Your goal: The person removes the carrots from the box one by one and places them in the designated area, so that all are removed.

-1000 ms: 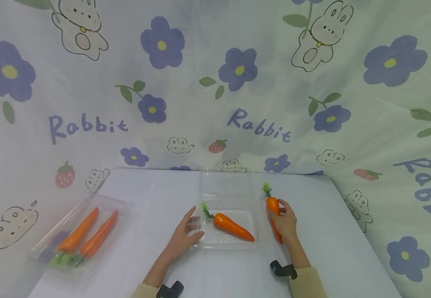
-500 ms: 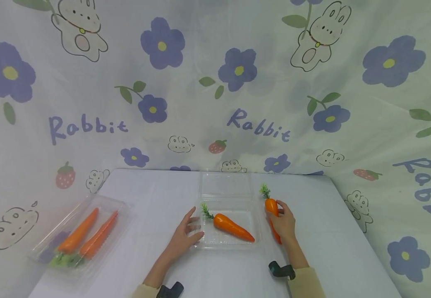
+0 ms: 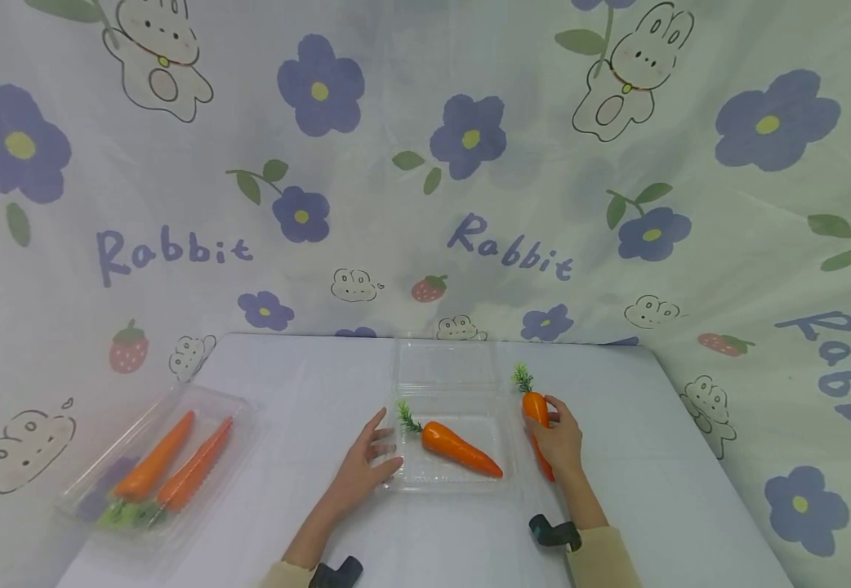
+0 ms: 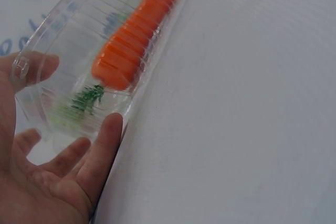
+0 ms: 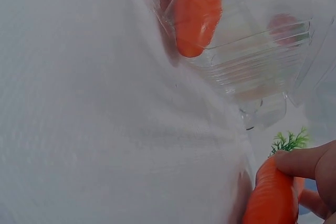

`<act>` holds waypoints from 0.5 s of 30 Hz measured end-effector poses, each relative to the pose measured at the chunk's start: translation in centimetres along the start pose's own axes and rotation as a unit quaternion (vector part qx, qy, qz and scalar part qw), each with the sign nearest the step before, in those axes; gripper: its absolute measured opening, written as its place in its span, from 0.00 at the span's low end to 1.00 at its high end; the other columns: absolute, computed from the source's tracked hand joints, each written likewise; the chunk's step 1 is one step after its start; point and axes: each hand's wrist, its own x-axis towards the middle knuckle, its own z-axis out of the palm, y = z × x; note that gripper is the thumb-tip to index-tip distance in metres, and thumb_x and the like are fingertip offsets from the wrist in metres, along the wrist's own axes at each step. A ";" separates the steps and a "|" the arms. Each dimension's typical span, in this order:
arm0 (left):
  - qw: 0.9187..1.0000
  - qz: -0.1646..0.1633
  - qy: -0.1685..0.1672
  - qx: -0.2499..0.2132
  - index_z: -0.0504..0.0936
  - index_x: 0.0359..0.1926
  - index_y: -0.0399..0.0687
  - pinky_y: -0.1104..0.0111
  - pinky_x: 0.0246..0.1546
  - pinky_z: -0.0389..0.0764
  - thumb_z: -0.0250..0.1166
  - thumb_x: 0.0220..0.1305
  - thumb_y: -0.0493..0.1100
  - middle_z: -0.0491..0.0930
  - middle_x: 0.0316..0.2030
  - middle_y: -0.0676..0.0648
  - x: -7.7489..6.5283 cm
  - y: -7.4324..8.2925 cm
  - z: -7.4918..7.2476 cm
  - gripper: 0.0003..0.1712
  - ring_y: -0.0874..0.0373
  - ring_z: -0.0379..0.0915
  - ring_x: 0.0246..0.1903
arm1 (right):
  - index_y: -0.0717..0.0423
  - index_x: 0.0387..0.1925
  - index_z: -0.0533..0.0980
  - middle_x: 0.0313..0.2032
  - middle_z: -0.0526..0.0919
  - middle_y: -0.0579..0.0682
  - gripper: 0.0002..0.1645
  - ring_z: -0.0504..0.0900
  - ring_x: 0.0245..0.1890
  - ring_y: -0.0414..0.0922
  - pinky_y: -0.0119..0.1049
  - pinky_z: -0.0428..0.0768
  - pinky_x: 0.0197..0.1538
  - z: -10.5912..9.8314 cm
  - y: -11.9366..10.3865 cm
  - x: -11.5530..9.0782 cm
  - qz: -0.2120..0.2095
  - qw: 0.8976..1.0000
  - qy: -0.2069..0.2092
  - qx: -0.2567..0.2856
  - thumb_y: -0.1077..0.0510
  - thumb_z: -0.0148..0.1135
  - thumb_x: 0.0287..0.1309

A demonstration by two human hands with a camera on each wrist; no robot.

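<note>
A clear plastic box (image 3: 447, 487) stands with its lid tipped back, holding one orange toy carrot (image 3: 458, 447) that lies slantwise, leafy end to the left. My left hand (image 3: 361, 469) is at the box's left side, fingers spread; in the left wrist view the fingers (image 4: 107, 140) lie close along the clear wall. To the right of the box, my right hand (image 3: 565, 445) pinches a second toy carrot (image 3: 535, 405) between thumb and fingers, green top pointing away from me. The right wrist view shows this held carrot (image 5: 270, 198) close to the white surface.
On the left, another clear plastic box (image 3: 242, 400) holds two more carrots (image 3: 155, 457), leaves toward me. The white table (image 3: 639, 425) meets a cloth backdrop (image 3: 411, 220) printed with rabbits and flowers at its back and sides.
My right hand and its carrot have shifted slightly left, toward the box. The left hand and the carrot in the box have stayed put.
</note>
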 end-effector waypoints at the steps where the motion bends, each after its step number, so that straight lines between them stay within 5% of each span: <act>1: 1.000 -0.002 0.001 -0.001 0.50 0.76 0.51 0.63 0.39 0.84 0.69 0.60 0.39 0.67 0.62 0.34 0.0 0.0 0.0 0.49 0.38 0.71 0.55 | 0.56 0.67 0.65 0.52 0.73 0.66 0.36 0.76 0.47 0.59 0.54 0.79 0.49 0.0 0.0 0.0 0.000 1.000 0.000 -0.002 0.56 0.66 0.58; 15: 1.000 -0.017 0.011 -0.006 0.52 0.76 0.55 0.63 0.39 0.84 0.70 0.60 0.39 0.69 0.61 0.37 -0.1 0.0 0.1 0.49 0.39 0.72 0.55 | 0.56 0.66 0.65 0.51 0.74 0.65 0.37 0.75 0.47 0.59 0.53 0.79 0.49 0.4 0.2 0.2 0.005 1.000 0.003 -0.013 0.56 0.67 0.57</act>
